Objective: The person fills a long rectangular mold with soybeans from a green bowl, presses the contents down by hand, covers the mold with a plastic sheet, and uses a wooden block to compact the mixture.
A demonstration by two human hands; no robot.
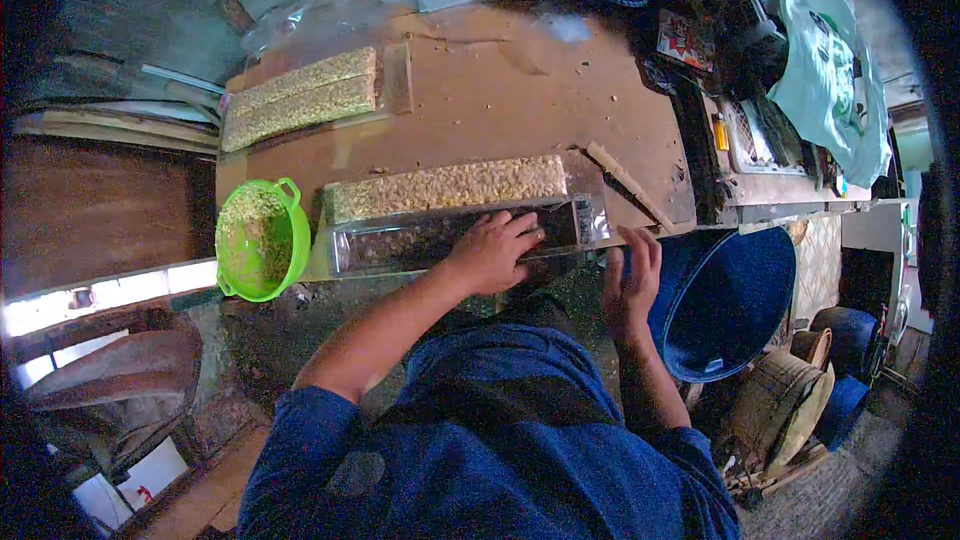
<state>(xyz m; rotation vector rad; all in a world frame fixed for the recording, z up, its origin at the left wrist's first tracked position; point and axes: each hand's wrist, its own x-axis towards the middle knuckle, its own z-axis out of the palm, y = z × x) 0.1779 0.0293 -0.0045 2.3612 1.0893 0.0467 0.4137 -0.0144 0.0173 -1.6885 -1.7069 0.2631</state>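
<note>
My left hand lies over a long dark strip under clear plastic at the table's near edge, fingers spread on its right part; whether it grips anything is hidden. My right hand is raised just off the table's near right corner, fingers apart and holding nothing. Directly behind the dark strip runs a long slab of pale grains. Another grain slab rests farther back at the left, on a clear plastic sheet. A bright green plastic colander with pale grains inside stands at the near left corner.
The brown tabletop bears scattered crumbs and a narrow cardboard strip near its right edge. A large blue barrel stands right of me. Beyond are a pale green plastic bag, an orange lighter and a woven basket.
</note>
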